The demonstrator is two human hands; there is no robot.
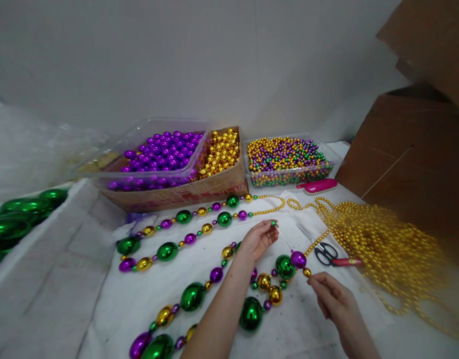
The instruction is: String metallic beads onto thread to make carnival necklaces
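My left hand (pixel 260 238) is pinched on a small green bead (pixel 273 224). A thin white string (pixel 284 237) runs from it down to a large purple bead (pixel 299 260). My right hand (pixel 332 295) is closed at the fingertips on a small gold bead (pixel 307 272) just below the purple one. Beside that lies a large green bead (pixel 285 267), part of a bead necklace (pixel 192 296) spread over the white cloth, partly hidden by my left forearm. Another bead necklace (pixel 167 251) lies behind it, ending in a loop of fine gold beads.
Behind stand a clear bin of purple beads (pixel 165 152), a cardboard box of gold beads (pixel 220 149) and a tub of mixed beads (pixel 287 157). Black-handled scissors (pixel 326 253), a red-handled tool (pixel 347 262), a pink case (pixel 321 186) and gold bead chains (pixel 386 249) lie rightward.
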